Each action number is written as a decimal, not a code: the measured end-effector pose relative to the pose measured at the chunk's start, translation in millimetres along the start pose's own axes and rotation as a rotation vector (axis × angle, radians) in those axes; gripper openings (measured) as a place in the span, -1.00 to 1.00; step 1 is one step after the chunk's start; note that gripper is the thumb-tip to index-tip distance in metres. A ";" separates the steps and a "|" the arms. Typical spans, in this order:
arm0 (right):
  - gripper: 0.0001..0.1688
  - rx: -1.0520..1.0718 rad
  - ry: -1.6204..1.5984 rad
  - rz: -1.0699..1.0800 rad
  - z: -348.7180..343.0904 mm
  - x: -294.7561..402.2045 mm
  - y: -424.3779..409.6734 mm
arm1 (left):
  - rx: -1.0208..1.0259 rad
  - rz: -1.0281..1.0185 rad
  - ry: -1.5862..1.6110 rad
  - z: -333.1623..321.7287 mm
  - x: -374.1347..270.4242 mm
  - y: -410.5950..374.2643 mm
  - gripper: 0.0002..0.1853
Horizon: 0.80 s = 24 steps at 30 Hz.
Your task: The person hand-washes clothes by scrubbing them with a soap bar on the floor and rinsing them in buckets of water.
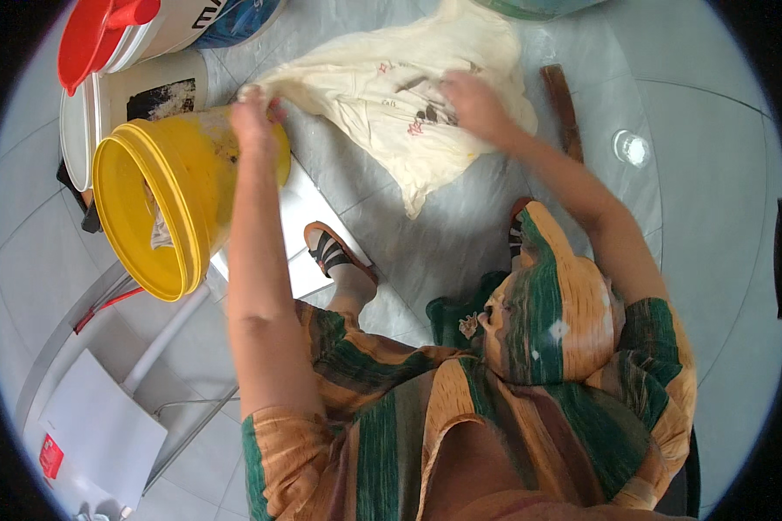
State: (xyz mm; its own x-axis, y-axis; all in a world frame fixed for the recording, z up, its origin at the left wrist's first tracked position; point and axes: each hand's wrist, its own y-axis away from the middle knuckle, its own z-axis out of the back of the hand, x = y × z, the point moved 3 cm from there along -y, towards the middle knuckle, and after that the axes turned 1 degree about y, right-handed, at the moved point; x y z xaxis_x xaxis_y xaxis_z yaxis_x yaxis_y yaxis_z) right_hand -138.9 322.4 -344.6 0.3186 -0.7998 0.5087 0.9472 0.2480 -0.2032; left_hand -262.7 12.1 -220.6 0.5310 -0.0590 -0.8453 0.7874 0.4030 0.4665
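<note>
A cream cloth (pixel 365 84) with small printed figures and writing lies spread and creased on the grey tiled floor. My left hand (pixel 253 117) pinches its left corner, raised beside the yellow plastic bucket (pixel 189 195). On the cloth's printed middle is my right hand (pixel 472 104), blurred by motion; whether its fingers grip the fabric is unclear. The yellow bucket has no lid on it, and some crumpled pale fabric (pixel 161 228) shows inside.
Behind the yellow bucket stand a stained white bucket (pixel 169 84) and another holding a red plastic dipper (pixel 98 39). A brown strip (pixel 562 107) lies right of the cloth. My sandalled foot (pixel 332 251) is beside a white board (pixel 300 228). A white box (pixel 104 430) sits lower left.
</note>
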 end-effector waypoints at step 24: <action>-0.68 0.047 -0.146 0.148 -3.2 38.6 10.4 | 0.536 0.434 -0.026 -114.2 137.3 98.1 -0.64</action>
State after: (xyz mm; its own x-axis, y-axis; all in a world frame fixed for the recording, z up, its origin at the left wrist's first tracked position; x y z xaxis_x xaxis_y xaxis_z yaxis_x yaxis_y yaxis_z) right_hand -116.9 292.3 -329.8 0.4534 -0.6656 0.5928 0.8891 0.3849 -0.2478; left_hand -148.3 147.8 -320.7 0.8352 -0.0187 -0.5496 0.5445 -0.1114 0.8313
